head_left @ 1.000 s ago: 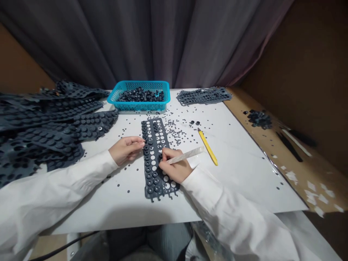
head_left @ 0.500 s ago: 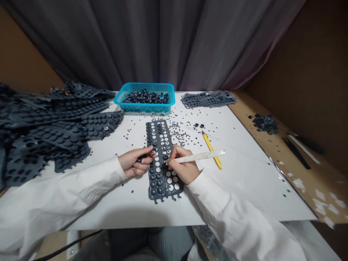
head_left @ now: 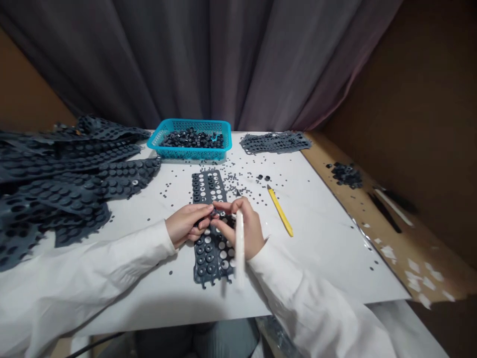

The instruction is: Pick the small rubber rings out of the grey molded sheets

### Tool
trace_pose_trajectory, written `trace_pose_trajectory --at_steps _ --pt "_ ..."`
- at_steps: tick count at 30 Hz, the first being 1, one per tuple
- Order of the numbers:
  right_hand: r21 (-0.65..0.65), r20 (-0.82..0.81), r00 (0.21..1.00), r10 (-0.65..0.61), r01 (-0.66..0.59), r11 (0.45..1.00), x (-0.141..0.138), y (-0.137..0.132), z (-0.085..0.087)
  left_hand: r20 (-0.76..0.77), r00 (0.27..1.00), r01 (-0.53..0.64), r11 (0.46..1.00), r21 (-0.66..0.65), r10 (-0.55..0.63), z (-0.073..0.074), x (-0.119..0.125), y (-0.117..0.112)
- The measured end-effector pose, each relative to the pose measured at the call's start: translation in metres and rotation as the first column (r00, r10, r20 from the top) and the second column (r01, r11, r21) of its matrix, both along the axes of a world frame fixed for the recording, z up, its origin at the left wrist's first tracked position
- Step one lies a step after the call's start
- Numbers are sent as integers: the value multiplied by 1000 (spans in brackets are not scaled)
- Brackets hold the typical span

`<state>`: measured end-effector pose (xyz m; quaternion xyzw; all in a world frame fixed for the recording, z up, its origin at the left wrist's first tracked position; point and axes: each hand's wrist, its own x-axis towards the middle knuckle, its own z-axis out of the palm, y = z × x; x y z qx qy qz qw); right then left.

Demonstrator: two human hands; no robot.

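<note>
In the head view, the left hand (head_left: 189, 223) is curled, with thumb and forefinger pinching a small dark piece (head_left: 213, 213), partly hidden by the fingertips. The right hand (head_left: 249, 229) has its thumb and forefinger stretched toward that same piece, parted a little, one on the upper side and one on the lower; whether both touch it I cannot tell. The right hand also grips a white stick (head_left: 240, 251), which is blurred and slopes down toward the near edge of the table; its dark tip (head_left: 238, 193) shows above the hand.

Beneath both hands, a dark rubber sheet (head_left: 207, 195) lies lengthwise on the white table (head_left: 316, 248), its middle covered by the fingers. Ring-shaped knobs and round white openings run along it in rows. To the right of the right hand lies a yellow pen (head_left: 280, 211), well apart from the fingers. Beyond the sheet, a blue basket (head_left: 194, 153) holds many small dark parts (head_left: 192, 138), and a heap of knobbed sheets (head_left: 70, 186) lies at the left.
</note>
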<state>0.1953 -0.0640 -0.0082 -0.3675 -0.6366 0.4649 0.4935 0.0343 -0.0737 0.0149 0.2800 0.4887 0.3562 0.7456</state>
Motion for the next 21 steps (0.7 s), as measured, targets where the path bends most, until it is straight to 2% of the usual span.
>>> trace_pose_trajectory --at_steps 4,6,8,9,10,11,13,14,16,18,20,21 --pt "113 38 976 -213 208 972 1 5 5 -52 998 49 993 108 -44 0 22 22" --pt "114 8 946 -325 322 940 13 20 11 -108 993 52 991 126 -38 7 26 44" --pt "118 -40 907 -419 421 899 41 47 19 -218 975 6 983 185 35 23 20 73" --pt "136 -56 887 -459 462 876 61 65 25 -301 943 -59 963 262 140 32 13 89" --pt "165 -55 848 -527 528 833 86 84 30 -319 921 -116 940 322 223 43 4 107" --pt "196 -9 782 -623 613 766 113 104 36 -324 903 -158 918 363 283 53 -7 124" --pt "260 232 544 -806 764 591 169 140 47 -340 853 -224 866 447 396 69 -32 155" --pt "262 280 475 -834 798 542 195 155 51 -360 826 -238 848 473 433 73 -43 168" --pt "264 334 377 -864 842 470 237 178 55 -428 763 -233 823 517 484 75 -62 187" --pt "266 389 299 -871 869 417 263 192 53 -508 701 -172 810 561 501 67 -74 197" --pt "277 435 242 -867 880 385 279 199 48 -590 640 -54 795 604 492 55 -81 201" --pt "287 456 230 -860 876 387 284 201 46 -633 598 21 780 626 492 50 -83 201"
